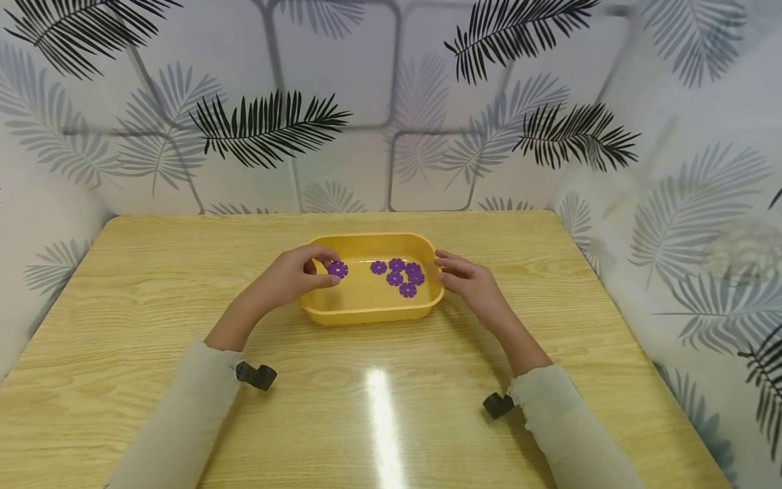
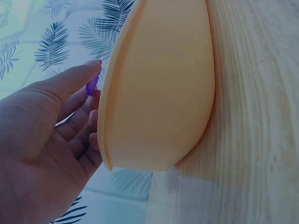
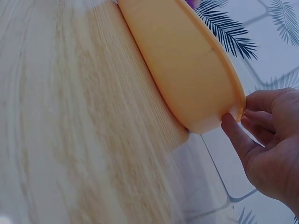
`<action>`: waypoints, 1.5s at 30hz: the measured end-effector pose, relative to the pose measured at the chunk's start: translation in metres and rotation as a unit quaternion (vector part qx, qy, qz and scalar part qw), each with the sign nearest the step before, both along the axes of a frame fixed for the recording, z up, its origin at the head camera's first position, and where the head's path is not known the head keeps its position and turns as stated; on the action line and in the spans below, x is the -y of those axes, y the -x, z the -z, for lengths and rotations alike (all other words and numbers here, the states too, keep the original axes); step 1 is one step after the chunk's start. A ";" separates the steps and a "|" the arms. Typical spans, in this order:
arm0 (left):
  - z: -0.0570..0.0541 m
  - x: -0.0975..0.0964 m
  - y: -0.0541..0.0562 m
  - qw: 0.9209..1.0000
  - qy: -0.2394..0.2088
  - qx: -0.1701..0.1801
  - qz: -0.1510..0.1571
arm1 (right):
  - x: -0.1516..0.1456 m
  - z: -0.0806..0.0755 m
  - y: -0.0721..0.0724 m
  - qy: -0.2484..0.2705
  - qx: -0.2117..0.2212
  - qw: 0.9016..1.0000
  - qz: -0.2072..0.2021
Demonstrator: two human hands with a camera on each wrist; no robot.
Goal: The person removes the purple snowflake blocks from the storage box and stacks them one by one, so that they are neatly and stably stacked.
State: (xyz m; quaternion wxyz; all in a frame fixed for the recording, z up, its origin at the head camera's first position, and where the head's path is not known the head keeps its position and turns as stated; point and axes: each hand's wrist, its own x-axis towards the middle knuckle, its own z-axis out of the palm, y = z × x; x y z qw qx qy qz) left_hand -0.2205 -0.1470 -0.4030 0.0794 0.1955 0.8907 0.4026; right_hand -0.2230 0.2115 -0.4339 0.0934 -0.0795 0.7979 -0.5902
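A yellow plastic basin, oval and shallow, sits on the wooden table. Between thumb and fingers my left hand pinches a purple notched plastic disc over the basin's left end. The left wrist view catches that disc edge-on, just beyond the rim. My right hand holds the basin's right end; in the right wrist view its thumb lies against the outer wall, other fingers at the rim. Several more purple discs lie inside the basin, toward its right half, some overlapping.
The light wooden table carries a bright glare streak in front of the basin. Behind and to the right stands a leaf-patterned wall covering. Small black wrist cameras stick out from both sleeves.
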 end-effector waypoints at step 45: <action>0.041 0.115 -0.022 0.994 0.081 0.042 -0.056 | 0.002 0.001 -0.002 -0.001 -0.003 1.000 -0.008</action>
